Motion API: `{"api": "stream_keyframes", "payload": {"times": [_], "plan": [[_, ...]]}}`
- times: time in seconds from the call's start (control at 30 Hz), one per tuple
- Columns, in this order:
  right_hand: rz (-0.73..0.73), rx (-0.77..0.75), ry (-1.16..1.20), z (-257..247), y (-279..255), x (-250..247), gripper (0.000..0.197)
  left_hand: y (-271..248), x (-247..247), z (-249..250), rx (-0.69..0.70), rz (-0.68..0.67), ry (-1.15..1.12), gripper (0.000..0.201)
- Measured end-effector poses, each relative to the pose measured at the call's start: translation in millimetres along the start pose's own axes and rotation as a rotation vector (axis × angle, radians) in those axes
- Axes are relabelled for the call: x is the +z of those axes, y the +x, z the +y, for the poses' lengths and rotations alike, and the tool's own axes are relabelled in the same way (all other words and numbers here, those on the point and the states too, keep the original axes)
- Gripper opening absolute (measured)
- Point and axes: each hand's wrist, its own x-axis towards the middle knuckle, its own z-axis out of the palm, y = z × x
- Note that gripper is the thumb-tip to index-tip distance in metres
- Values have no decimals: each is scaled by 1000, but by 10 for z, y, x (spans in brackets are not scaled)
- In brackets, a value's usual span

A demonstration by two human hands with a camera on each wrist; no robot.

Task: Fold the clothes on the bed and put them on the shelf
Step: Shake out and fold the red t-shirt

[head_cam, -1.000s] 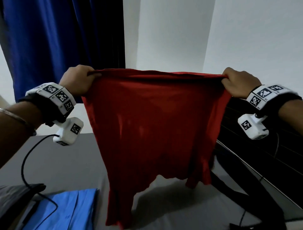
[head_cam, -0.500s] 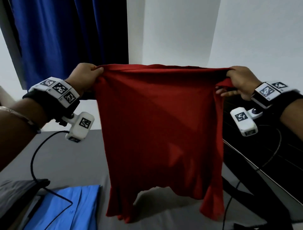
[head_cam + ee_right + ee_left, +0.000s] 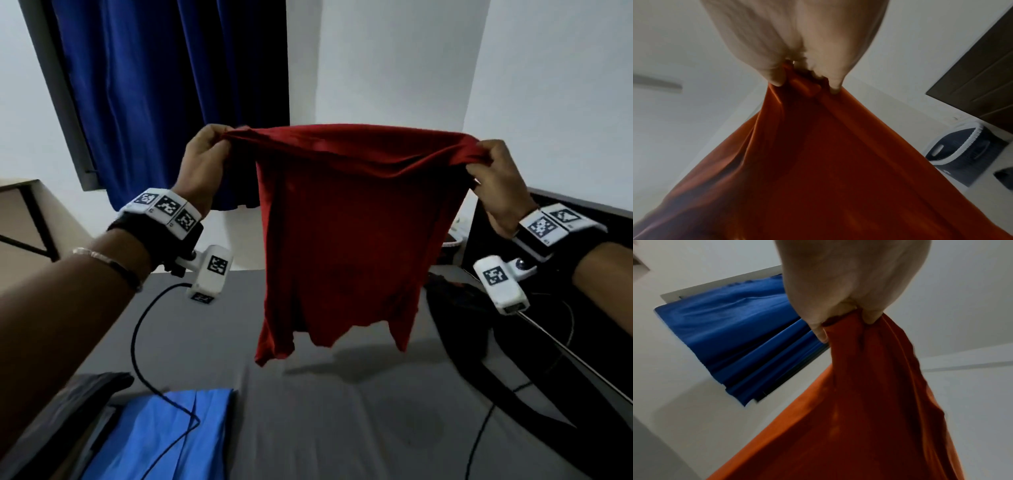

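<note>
Pinching the red shirt [image 3: 346,233] by its top corners, your left hand [image 3: 202,164] and right hand [image 3: 496,192] hang it above the grey bed [image 3: 342,411]. Only your right wrist view shows the laundry basket [image 3: 962,151] at 4 o'clock. Since half a second ago its top edge sags.

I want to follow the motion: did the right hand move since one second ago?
Cannot tell. The right hand holds the red shirt, but the blue curtain also shifted in view, so the camera moved.
</note>
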Motion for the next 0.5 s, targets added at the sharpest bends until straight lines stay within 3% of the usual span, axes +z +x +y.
{"api": "stream_keyframes", "payload": {"times": [0.1,0.2,0.27,0.3,0.37,0.4,0.5], "plan": [[-30,67,74,244,-443,-97,18,-323,-80,-175,-211,-81,-1,16],[-143,192,-69,742,-1068,-264,28,-957,-39,-600,-394,-333,247,20],[-367,314,-254,1125,-1554,-413,40,-1544,-22,-962,-519,-529,291,17],[-536,349,-357,1337,-1788,-478,37,-1850,-37,-1158,-616,-625,240,15],[-856,422,-581,1646,-2269,-581,22,-2434,-86,-1565,-802,-718,154,50],[-990,494,-659,1784,-2462,-650,17,-2676,-101,-1712,-866,-748,190,52],[-1242,605,-648,2011,-2910,-776,17,-3262,-95,-1955,-885,-1017,330,40]]}}
